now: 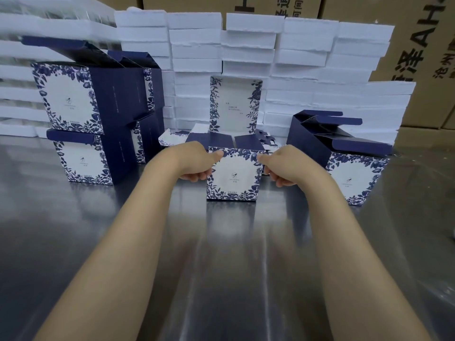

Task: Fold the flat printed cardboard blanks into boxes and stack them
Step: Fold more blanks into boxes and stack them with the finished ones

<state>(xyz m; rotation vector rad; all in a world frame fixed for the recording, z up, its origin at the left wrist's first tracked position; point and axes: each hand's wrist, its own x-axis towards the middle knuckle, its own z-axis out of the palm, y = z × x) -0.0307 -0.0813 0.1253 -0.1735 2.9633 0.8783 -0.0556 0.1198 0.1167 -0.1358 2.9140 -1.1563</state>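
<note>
A blue-and-white floral printed box [234, 175] stands on the steel table [221, 267] in the middle, its lid flap [236, 107] raised upright behind it. My left hand [197, 163] grips the box's left side, thumb on the top front edge. My right hand [278, 168] grips the right side the same way. Folded boxes [81, 124] are stacked two high at the left. Another folded box [354, 178] lies at the right with dark blue flaps open. Flat blanks [177, 137] lie behind the held box.
White foam blocks [295, 57] are piled in a wall along the back of the table. Brown shipping cartons [423, 57] stand behind them and at the right. The near part of the steel table is bare metal.
</note>
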